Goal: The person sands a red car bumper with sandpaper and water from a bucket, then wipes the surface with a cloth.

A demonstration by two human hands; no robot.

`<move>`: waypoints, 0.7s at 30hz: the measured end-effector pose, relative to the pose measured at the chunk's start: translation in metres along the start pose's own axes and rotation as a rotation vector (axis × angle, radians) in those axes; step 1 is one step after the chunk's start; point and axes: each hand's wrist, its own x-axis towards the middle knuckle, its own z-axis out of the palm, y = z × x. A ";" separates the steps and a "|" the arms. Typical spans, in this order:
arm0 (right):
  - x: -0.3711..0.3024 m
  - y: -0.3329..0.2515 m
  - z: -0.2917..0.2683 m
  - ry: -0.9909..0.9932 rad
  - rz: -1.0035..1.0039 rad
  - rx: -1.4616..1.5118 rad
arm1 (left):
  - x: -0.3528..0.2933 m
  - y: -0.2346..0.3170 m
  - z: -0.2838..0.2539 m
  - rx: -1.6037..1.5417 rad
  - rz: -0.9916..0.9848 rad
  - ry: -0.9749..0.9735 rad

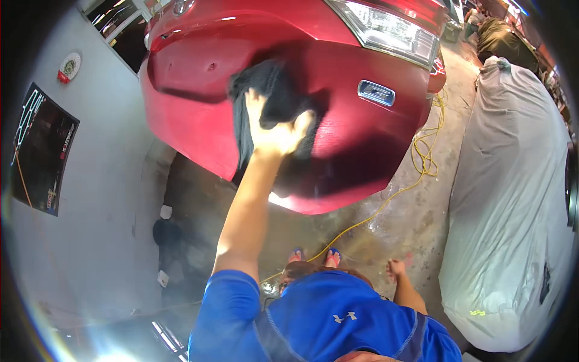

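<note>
My left hand (278, 130) presses a black cloth (265, 78) against the red painted trunk lid (350, 133) of a car. Thumb and fingers are spread around a bunched fold of the cloth, and the rest of it drapes over the panel below. To the right of the cloth, the paint shows fine streaks under bright light. My right hand (395, 269) hangs low at my side, away from the car, its fingers curled with nothing visible in them.
A clear tail light (392, 33) and a chrome badge (376, 93) sit on the car's right side. A yellow cord (386, 202) runs across the concrete floor past my sandalled feet. A long covered vehicle (506, 199) stands to the right; a grey wall (102, 163) with a dark poster (45, 151) is left.
</note>
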 end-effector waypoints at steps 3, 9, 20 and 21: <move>0.020 -0.041 0.011 -0.030 -0.139 -0.080 | 0.081 0.080 0.013 -0.106 0.003 -0.324; 0.002 -0.066 0.067 -0.152 -0.249 -0.174 | 0.097 0.161 0.032 -0.323 0.261 -0.477; -0.034 -0.008 0.028 -0.098 -0.018 -0.202 | 0.094 -0.001 -0.014 -0.013 -0.151 -0.358; -0.036 0.000 0.026 -0.074 -0.052 -0.145 | 0.084 -0.019 -0.023 -0.023 -0.274 -0.346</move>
